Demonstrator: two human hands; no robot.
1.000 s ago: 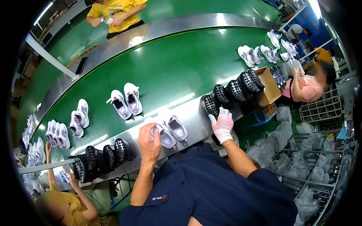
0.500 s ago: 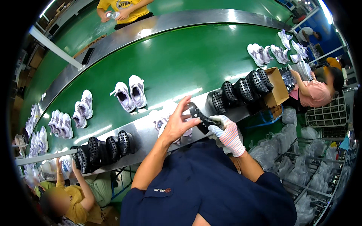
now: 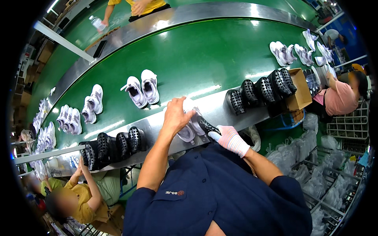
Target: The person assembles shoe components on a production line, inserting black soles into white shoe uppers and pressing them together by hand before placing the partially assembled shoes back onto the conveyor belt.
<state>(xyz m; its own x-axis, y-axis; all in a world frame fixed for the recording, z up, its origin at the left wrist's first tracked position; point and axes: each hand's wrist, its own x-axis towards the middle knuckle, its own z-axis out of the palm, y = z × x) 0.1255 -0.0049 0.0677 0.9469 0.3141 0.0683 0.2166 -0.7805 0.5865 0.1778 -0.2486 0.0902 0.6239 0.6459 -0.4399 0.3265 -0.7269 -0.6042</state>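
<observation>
My right hand (image 3: 231,141), in a striped glove, grips the end of a black dotted shoe tree (image 3: 206,125). Its other end meets the opening of a white sneaker (image 3: 195,119); how far inside it reaches I cannot tell. Bare, my left hand (image 3: 176,115) is curled over the front of the pair, its thumb by that sneaker. The hand partly covers the second white and lilac sneaker (image 3: 186,134), whose heel points toward me. Both sneakers lie on the metal bench edge (image 3: 216,106) right before me.
Black shoe trees stand in rows on the bench at right (image 3: 262,90) and left (image 3: 118,145). A cardboard box (image 3: 301,89) closes the right row. More white sneakers (image 3: 142,89) rest on the green belt (image 3: 189,59). Co-workers sit at both sides; another stands across.
My right hand has lowered the shoe tree to the sneaker. My left hand has left the shoe tree and come down over the pair. The person across has swung a bottle leftward.
</observation>
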